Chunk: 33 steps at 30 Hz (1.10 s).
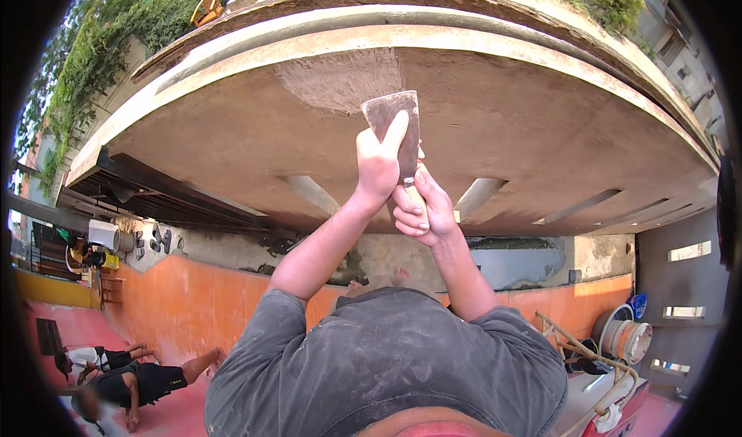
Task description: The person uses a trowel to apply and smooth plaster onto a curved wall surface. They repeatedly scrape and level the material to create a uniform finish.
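Note:
A putty knife with a wide, worn metal blade (pixel 407 147) and a pale handle (pixel 416 199) points away from me, in front of a brown plastered wall (pixel 255 143). My right hand (pixel 437 209) is wrapped round the handle. My left hand (pixel 376 163) grips the blade, its thumb lying flat along the face and its other fingers mostly hidden behind. A lighter, rough grey patch (pixel 336 78) shows on the wall just beyond the blade's edge. I cannot tell whether the edge touches the wall.
Slots (pixel 481 196) and a dark metal grille (pixel 166 193) break the wall's lower part. Below, a wet grey strip (pixel 518 263) borders an orange surface (pixel 201 306). Two people (pixel 135 387) are at lower left. A bent pole (pixel 595 352) and a round drum (pixel 626 340) stand at lower right.

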Each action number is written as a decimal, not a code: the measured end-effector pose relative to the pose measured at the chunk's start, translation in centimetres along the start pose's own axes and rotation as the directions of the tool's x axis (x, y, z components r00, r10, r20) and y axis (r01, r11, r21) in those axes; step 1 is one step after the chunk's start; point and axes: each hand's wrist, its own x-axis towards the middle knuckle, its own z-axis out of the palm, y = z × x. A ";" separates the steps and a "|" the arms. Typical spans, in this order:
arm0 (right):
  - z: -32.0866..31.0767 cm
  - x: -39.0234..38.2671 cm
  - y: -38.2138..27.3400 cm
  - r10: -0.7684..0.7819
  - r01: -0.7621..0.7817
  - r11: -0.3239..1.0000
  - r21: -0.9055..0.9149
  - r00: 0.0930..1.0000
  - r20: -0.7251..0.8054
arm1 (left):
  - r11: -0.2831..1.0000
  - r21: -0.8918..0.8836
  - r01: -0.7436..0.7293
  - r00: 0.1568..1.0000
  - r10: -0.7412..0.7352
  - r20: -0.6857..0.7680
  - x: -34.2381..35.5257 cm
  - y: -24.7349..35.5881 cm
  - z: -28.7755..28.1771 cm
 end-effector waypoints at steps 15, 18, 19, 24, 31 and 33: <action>0.8 1.3 0.2 0.006 -0.010 0.998 -0.059 0.998 -0.062 | 0.984 0.143 -0.104 0.994 0.107 -0.013 0.6 0.8 -0.3; 1.9 2.1 -0.6 0.014 -0.018 0.997 -0.078 0.998 -0.058 | 0.996 0.080 -0.049 0.998 0.051 -0.020 0.8 1.6 -0.1; 1.9 2.2 -0.7 0.025 -0.029 0.997 -0.068 0.998 -0.062 | 0.996 0.086 -0.034 0.999 0.035 -0.017 1.0 1.5 -0.2; 3.1 1.5 0.8 -0.028 0.014 0.994 -0.105 0.991 -0.133 | 0.995 0.101 0.024 1.000 -0.022 -0.021 0.8 1.4 -0.8; 2.7 1.4 1.6 -0.073 0.050 0.987 -0.153 0.985 -0.153 | 0.992 0.117 0.051 0.999 -0.052 0.000 1.0 1.4 -1.0; 3.5 2.0 1.9 -0.100 0.075 0.985 -0.156 0.982 -0.158 | 0.989 0.121 0.089 0.995 -0.095 0.041 1.1 2.4 -1.1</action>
